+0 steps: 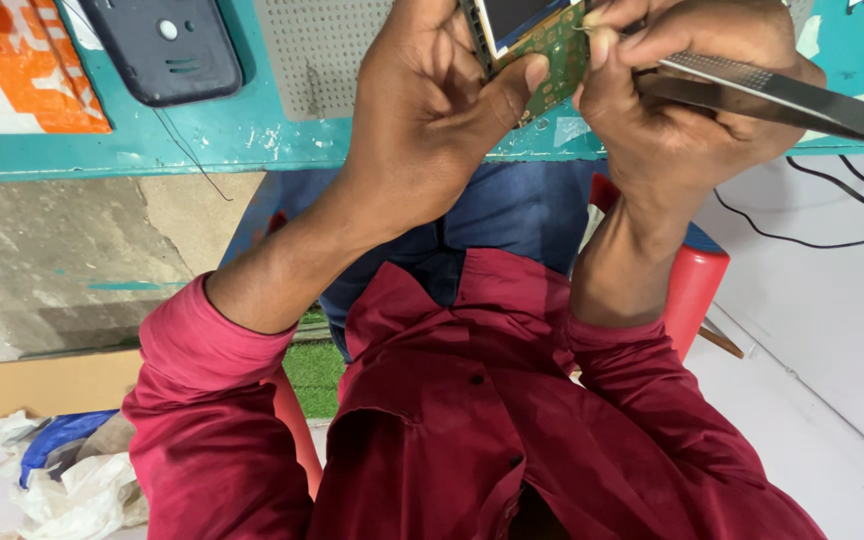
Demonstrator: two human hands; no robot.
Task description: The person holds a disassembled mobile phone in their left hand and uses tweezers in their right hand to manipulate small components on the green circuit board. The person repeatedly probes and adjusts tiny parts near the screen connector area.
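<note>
My left hand grips a small green circuit board with a framed screen on it, held up over the teal bench edge. The thumb presses against the board's lower side. My right hand is closed around metal tweezers, whose handle runs out to the right; its fingertips rest on the board's right edge. The tweezers' tips are hidden behind the fingers.
A dark phone back cover lies on the bench at top left, beside an orange packet and a grey perforated mat. Black cables trail at right. A red stool, cardboard and plastic scraps sit below.
</note>
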